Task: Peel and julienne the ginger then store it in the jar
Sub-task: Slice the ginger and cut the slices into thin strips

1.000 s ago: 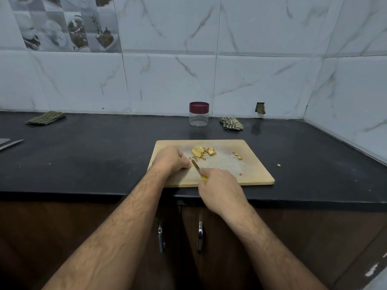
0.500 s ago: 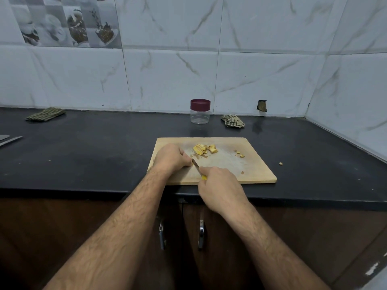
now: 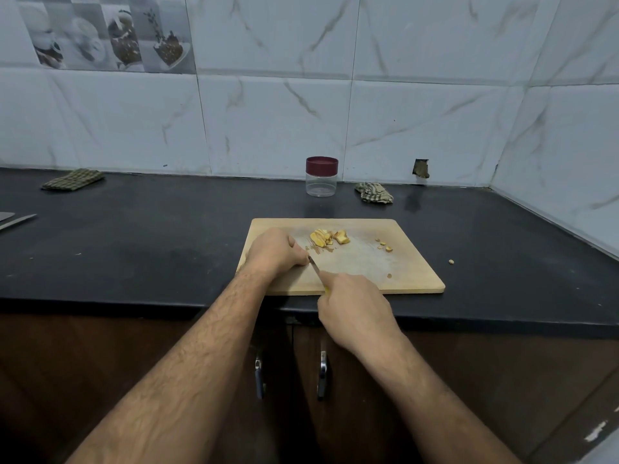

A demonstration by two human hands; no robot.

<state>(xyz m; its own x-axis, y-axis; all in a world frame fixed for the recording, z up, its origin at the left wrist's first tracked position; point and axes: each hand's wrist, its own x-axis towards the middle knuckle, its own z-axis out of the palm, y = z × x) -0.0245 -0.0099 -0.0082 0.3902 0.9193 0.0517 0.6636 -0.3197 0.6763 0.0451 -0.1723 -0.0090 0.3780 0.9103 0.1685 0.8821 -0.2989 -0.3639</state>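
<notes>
Fingertips are the risk: the left hand [image 3: 275, 252] curls over whatever ginger it steadies on the cutting board [image 3: 415, 272], touching the blade of the knife [image 3: 314, 265] gripped by the right hand [image 3: 355, 308], while sliced ginger [image 3: 329, 236] and the lidded jar [image 3: 321, 176] wait beyond.

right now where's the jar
In the head view the jar, lid on, stands at the back of the black counter against the tiled wall, just beyond the cutting board, with a crumpled checked cloth to its right.
</notes>
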